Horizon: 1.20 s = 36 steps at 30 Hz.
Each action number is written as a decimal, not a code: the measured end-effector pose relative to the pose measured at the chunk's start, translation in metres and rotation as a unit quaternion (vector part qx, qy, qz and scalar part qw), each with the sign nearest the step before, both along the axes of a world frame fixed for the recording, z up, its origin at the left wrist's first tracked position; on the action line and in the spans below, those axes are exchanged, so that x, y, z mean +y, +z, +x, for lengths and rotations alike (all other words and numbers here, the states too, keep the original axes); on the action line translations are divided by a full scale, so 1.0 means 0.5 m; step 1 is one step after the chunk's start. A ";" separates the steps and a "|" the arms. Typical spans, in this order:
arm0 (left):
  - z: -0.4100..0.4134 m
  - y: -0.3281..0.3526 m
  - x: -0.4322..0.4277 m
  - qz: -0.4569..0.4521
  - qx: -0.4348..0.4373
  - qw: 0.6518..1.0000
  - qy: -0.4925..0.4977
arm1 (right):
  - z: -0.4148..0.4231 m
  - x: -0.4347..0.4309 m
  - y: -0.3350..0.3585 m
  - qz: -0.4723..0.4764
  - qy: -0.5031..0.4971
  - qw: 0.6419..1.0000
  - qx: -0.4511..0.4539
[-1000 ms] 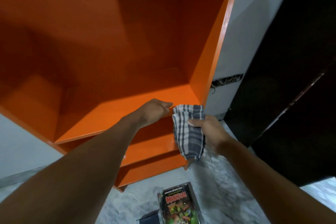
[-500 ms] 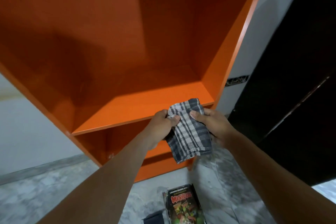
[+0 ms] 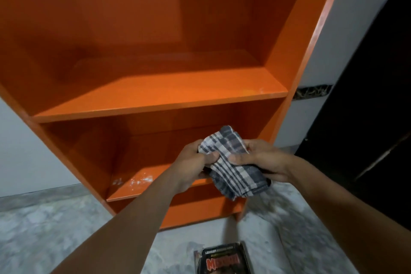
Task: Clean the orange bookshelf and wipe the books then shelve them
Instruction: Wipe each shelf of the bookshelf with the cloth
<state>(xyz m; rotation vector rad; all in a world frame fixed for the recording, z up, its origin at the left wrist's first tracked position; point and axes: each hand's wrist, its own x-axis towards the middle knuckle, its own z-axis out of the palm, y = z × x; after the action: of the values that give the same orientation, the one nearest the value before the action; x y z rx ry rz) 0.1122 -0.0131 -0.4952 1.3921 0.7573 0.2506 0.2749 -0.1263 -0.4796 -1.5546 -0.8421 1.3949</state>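
Note:
The orange bookshelf [image 3: 155, 95] stands open in front of me with no books on its shelves. White dust marks show on the lower shelf [image 3: 135, 181]. A grey-and-white checked cloth [image 3: 231, 167] is bunched in front of the lower compartment. My left hand [image 3: 193, 162] grips its left side and my right hand [image 3: 262, 160] grips its right side, thumb on top. A dark book with red lettering [image 3: 222, 259] lies on the floor below my arms, partly cut off by the frame edge.
The marbled grey floor [image 3: 44, 229] spreads around the shelf's base. A white wall [image 3: 347, 29] flanks the shelf on the right, with a dark door [image 3: 378, 118] beyond it. A rough slot in the wall [image 3: 313, 91] sits beside the shelf.
My left hand left the shelf edge and took hold of the cloth together with my right. The view has dropped, so the lower compartment shows more.

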 end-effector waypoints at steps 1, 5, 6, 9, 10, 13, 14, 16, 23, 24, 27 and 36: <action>0.005 -0.024 0.004 0.006 -0.005 1.000 -0.002 | 0.005 0.006 -0.018 -0.012 0.010 0.998 -0.056; 0.020 -0.099 0.018 0.077 0.003 0.996 -0.046 | 0.031 0.023 -0.080 -0.020 -0.008 0.974 -0.225; 0.025 -0.115 0.020 0.103 0.007 0.993 -0.056 | 0.037 0.023 -0.094 -0.011 -0.005 0.970 -0.244; 0.044 -0.159 0.024 0.191 0.008 0.979 -0.072 | 0.046 0.016 -0.138 0.036 0.025 0.957 -0.287; 0.051 -0.171 0.026 0.233 0.006 0.970 -0.072 | 0.047 0.013 -0.150 0.056 0.033 0.951 -0.301; 0.069 -0.211 0.033 0.312 -0.022 0.947 -0.070 | 0.044 0.004 -0.192 0.122 0.012 0.930 -0.345; 0.071 -0.223 0.031 0.305 -0.041 0.949 -0.062 | 0.042 0.002 -0.209 0.141 -0.007 0.928 -0.344; 0.075 -0.233 0.029 0.243 -0.067 0.966 -0.049 | 0.043 0.003 -0.232 0.153 -0.039 0.934 -0.320; 0.088 -0.202 0.046 0.168 -0.182 0.968 -0.033 | 0.057 0.044 -0.221 0.091 -0.016 0.973 -0.210; 0.090 -0.204 0.047 0.157 -0.201 0.967 -0.026 | 0.058 0.054 -0.220 0.090 -0.017 0.972 -0.217; 0.097 -0.210 0.065 0.170 -0.187 0.967 0.012 | 0.062 0.091 -0.205 0.100 -0.028 0.918 -0.383; 0.131 -0.302 0.119 0.487 0.293 0.819 -0.082 | 0.087 0.189 -0.256 -0.003 0.034 0.641 -0.767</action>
<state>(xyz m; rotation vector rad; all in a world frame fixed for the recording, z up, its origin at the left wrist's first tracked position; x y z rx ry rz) 0.1779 0.0466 -0.6463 2.5779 1.0646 0.0487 0.3182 -0.0320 -0.6078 -2.5761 -1.7813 -0.3272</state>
